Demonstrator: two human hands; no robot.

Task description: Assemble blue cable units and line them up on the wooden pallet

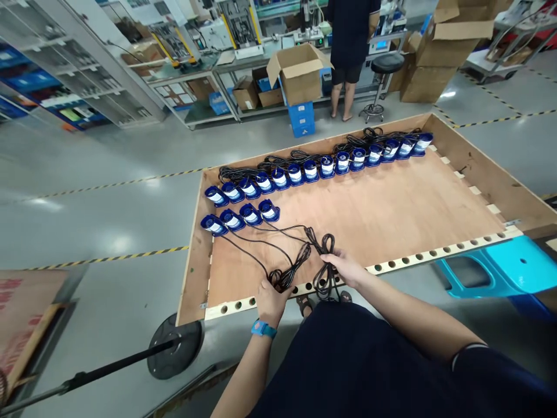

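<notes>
My left hand (272,302) is closed on coiled black cables (297,264) at the near edge of a shallow wooden crate (369,203). To its right, my right hand (342,266) grips another looped black cable bundle (327,247), which hangs partly over the crate's front rail. Thin leads run from the bundles back to a short row of blue cup-shaped units (251,215) with white labels at the crate's left. Behind them, a longer row of the same blue units (310,170) lines the far wall, with black cable coils (300,155) tucked behind. The fingertips are partly hidden by cable.
A turquoise plastic stool (522,264) stands at the crate's right front. At the lower left is a pole on a round black base (174,348). Beyond the crate are an open cardboard box (302,81) on blue bins (301,119) and a person (351,46) by a workbench.
</notes>
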